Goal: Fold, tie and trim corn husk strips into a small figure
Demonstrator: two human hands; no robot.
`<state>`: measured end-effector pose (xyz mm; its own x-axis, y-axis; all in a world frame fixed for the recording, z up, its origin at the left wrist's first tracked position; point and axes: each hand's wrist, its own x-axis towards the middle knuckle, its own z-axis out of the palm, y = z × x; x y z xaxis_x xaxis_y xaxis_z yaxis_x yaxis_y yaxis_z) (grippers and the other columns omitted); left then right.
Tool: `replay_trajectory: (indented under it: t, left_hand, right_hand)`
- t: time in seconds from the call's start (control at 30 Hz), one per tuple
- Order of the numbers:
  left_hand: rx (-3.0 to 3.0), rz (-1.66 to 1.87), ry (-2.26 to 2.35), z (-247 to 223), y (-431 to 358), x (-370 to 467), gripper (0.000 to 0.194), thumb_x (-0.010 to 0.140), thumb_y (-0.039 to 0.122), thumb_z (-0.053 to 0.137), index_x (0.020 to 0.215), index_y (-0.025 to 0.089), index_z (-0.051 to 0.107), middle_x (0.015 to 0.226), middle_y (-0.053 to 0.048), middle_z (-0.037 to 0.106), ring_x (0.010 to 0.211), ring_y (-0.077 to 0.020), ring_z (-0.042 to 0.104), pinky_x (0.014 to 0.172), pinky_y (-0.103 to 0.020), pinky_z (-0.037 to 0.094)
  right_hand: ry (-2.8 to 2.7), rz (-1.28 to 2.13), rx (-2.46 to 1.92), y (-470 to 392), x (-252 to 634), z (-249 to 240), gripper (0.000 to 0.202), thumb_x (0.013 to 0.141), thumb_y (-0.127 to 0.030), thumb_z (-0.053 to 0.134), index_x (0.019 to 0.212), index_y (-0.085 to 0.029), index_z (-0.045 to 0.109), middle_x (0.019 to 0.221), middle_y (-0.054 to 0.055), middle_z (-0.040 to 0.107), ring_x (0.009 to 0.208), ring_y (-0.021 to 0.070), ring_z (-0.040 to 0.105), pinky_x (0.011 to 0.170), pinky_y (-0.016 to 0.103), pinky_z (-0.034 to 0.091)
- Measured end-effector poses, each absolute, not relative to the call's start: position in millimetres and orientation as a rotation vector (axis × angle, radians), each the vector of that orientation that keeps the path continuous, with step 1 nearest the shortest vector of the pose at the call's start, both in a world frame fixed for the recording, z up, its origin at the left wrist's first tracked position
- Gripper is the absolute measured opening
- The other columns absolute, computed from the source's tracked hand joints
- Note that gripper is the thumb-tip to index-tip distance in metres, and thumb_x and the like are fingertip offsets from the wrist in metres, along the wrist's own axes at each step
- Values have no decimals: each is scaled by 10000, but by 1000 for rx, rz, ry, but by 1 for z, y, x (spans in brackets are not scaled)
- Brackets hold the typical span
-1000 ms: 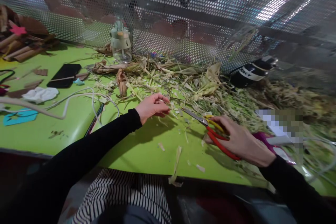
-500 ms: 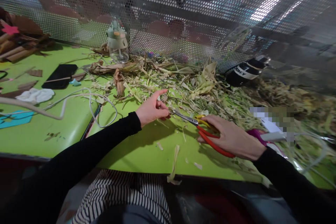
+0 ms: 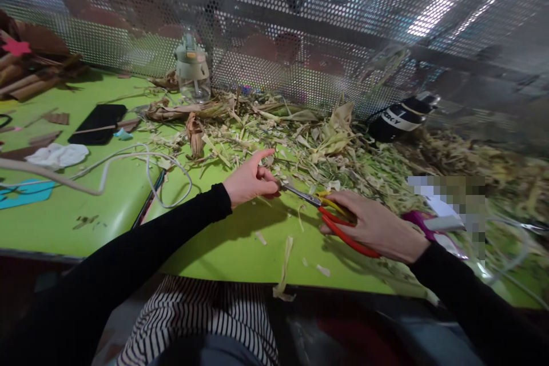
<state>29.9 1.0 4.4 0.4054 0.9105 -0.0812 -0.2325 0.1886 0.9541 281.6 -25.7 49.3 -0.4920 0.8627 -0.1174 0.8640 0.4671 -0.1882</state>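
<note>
In the middle of the head view, my left hand (image 3: 253, 179) has its thumb and bent fingers pinched together and its index finger pointing out. What they pinch is too small and too hidden to make out. My right hand (image 3: 372, 222) grips a pair of scissors (image 3: 305, 196) with red and yellow handles. The blades point left, their tips right at my left fingertips. Below them, a pale strip of dried husk (image 3: 285, 267) hangs over the front edge of the green table (image 3: 214, 254), with small husk scraps lying around it.
Shredded husks (image 3: 274, 120) cover the table's back and right side. A clear bottle (image 3: 193, 71) stands by the perforated metal screen (image 3: 274, 28); a black bottle (image 3: 397, 119) leans farther right. On the left lie a phone (image 3: 98, 124), a white cable (image 3: 105, 174) and a crumpled tissue (image 3: 58, 155).
My right hand and the scissors have shifted slightly left, closer to my left fingers. My left hand has hardly moved, and its pinch looks the same.
</note>
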Motion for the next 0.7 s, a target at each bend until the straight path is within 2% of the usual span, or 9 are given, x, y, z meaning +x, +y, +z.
replay_trajectory:
  t: [0.23,0.33,0.5,0.6,0.7]
  left_hand:
    - [1095,928,790,4,1,29,833,642,-11,613,1383,152,269,611,70,592,521,-69,579,602,-240,485]
    - [1087,924,787,5,0,29,825,654,-8,611,1385,155,265,607,67,590,523,-77,588,598,-246,488]
    - [1091,927,775,4,0,29,812,673,0,617,1383,156,255,620,56,604,577,-98,627,612,-247,501]
    - [1099,915,784,5,0,29,660,692,19,622,1296,125,377,651,35,615,622,-107,640,621,-252,507]
    - [1104,879,820,6,-1,31,325,720,32,608,1034,93,554,669,0,631,612,-87,620,615,-243,505]
  right_hand:
    - [2656,-409,1625,-26,286,49,445,711,-582,604,970,-220,621,952,81,700,820,281,648,682,353,493]
    - [2615,-465,1724,-29,284,51,382,705,-557,605,912,-238,639,883,60,717,767,283,659,640,346,488]
    - [2549,-546,1848,-28,294,48,322,775,-514,503,876,-225,604,826,49,716,728,256,663,629,334,491]
    - [2497,-280,1889,-20,313,38,330,785,-480,486,890,-190,601,843,91,702,705,264,653,616,356,494]
    - [2487,-47,1858,-17,323,33,320,772,-448,527,877,-162,621,816,139,685,723,302,647,620,399,503]
